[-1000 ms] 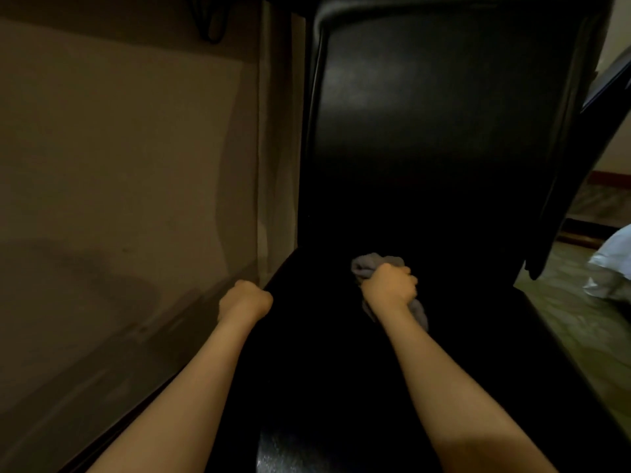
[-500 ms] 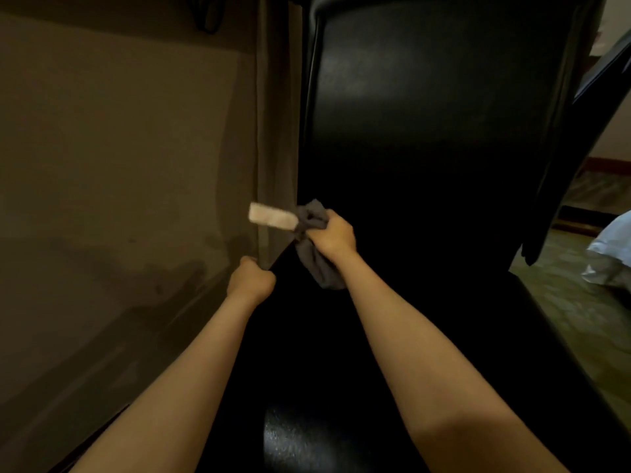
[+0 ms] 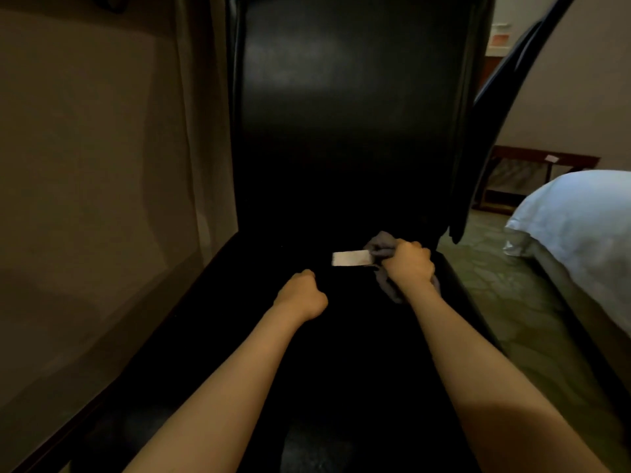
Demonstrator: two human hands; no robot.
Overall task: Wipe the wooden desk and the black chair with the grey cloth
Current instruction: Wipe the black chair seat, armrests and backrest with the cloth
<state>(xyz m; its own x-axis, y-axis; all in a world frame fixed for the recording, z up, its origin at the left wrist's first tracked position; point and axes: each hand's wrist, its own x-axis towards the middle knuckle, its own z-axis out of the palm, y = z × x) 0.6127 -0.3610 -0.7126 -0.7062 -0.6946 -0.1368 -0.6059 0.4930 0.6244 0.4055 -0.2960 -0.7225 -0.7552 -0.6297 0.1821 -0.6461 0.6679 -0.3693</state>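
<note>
The black chair (image 3: 348, 114) fills the middle of the view, its tall back upright and its dark seat stretching toward me. My right hand (image 3: 408, 264) grips the bunched grey cloth (image 3: 382, 244) at the back right corner of the seat, and a white label (image 3: 351, 258) sticks out of the cloth to the left. My left hand (image 3: 302, 295) is curled into a fist on the middle of the seat and holds nothing that I can see. The wooden desk is out of sight.
A beige wall (image 3: 85, 165) and a pale curtain (image 3: 205, 131) run along the chair's left side. At the right are a bed with white bedding (image 3: 577, 220), patterned green carpet (image 3: 505, 285), and a dark wooden rack (image 3: 532, 179) by the far wall.
My right hand has swept the cloth from the seat's back left corner across to the back right. My left hand has left the seat's left edge and moved to the middle.
</note>
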